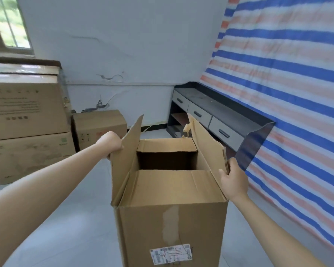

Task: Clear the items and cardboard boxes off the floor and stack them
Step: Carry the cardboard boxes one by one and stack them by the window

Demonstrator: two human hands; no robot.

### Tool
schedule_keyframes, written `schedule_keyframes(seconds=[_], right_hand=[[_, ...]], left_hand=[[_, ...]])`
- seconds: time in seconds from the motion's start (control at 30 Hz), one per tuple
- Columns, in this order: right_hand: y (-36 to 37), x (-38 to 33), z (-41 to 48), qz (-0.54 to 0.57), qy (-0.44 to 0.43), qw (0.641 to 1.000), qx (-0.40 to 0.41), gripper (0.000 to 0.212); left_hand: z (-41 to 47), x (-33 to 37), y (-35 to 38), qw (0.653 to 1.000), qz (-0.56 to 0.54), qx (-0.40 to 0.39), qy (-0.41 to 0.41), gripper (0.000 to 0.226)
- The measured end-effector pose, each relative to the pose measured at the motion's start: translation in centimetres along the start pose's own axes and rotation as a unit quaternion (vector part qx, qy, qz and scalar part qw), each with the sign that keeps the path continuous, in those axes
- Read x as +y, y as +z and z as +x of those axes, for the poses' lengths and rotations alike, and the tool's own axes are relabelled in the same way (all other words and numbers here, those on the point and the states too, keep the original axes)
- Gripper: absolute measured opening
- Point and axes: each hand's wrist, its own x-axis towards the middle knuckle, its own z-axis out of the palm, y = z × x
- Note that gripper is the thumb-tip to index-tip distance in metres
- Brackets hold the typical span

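Cardboard fills the middle of your view: the open box stands upright just in front of you, between your outstretched arms. Its base is cut off by the bottom edge, so you cannot tell whether it rests on the floor.

Your left hand reaches far along the box, its fingers curled over the top edge of the raised left flap and gripping it. Your right hand, nearer to you, pinches the edge of the raised right flap, thumb on the inner face. The two short inner flaps lie folded inward, with a dark gap between them.

Pale grey floor runs to a cracked white wall at the far side. A blue, orange and white striped tarp covers the right wall.

Large stacked boxes stand at the left, a smaller box just beside them. A dark low cabinet with grey drawers sits against the tarp, far right. A window shows at the upper left. A shipping label is stuck on the box's near face.
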Motion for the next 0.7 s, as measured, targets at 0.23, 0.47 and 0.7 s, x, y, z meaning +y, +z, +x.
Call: schedule_keyframes(seconds=[0.23, 0.47, 0.7], right_hand=[[4.6, 1.3, 15.6, 0.012, -0.026, 0.998, -0.059, 0.009], [10.5, 0.2, 29.3, -0.002, -0.06, 0.996, -0.063, 0.009], [17.5, -4.0, 42.0, -0.03, -0.042, 0.995, -0.084, 0.024]], left_hand=[[12.4, 7.7, 2.1, 0.999, 0.033, 0.009, -0.038, 0.03], [25.2, 10.1, 3.8, 0.996, 0.017, 0.036, -0.078, 0.026], [40.1, 12.2, 3.0, 0.996, -0.001, 0.036, -0.08, 0.034]])
